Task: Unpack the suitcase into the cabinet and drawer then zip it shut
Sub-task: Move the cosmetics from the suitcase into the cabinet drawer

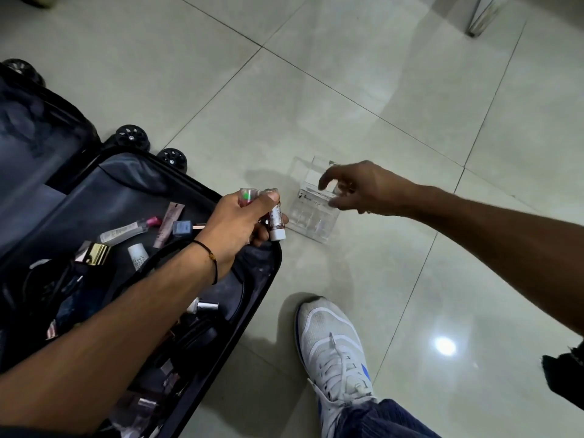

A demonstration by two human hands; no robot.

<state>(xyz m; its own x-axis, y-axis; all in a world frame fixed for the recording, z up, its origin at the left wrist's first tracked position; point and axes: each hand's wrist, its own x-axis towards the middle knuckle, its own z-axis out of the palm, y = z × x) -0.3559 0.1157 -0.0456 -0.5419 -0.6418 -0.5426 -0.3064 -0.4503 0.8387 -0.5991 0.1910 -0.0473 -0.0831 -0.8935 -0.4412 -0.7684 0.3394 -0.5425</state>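
- Suitcase (120,188), black, lies open flat on the tiled floor (316,90) at the left; the zip is undone and both halves show.
- Its wheels (131,138) point away from the person.
- Left hand (243,216) hovers over the suitcase's right rim, fingers curled tight round a bunch of small cosmetic tubes.
- One held tube has a white cap (277,233) pointing down. A clear tube with green inside (248,196) sticks up past the thumb.
- Exact count of tubes in the hand: cannot tell.
- A black thread band (208,257) sits on the left wrist.
- Right hand (357,188) reaches over a clear acrylic organizer (313,219). The fingers are loose and spread apart, gripping nothing.
- Whether the fingertips touch the organizer: cannot tell.
- The organizer stands on the floor just beside the suitcase's right edge, between the two hands. It has small compartments, and any contents are too clear to make out.
- Loose cosmetics lie in the near half of the suitcase:
  - a pink-capped tube (126,230)
  - a blue-capped bottle (182,228)
  - a gold box (94,254)
  - a small white bottle (138,256)
  - a silver-capped bottle (207,306) near the forearm
- More items lie lower in the case, dark and blurred.
- A black cable or strap (158,259) loops across the items.
- A white sneaker (331,349) is planted on the floor, near the suitcase and below the organizer, with a blue trouser leg (379,418) above it.
- A furniture leg (477,23) shows at the top right, well apart from everything.
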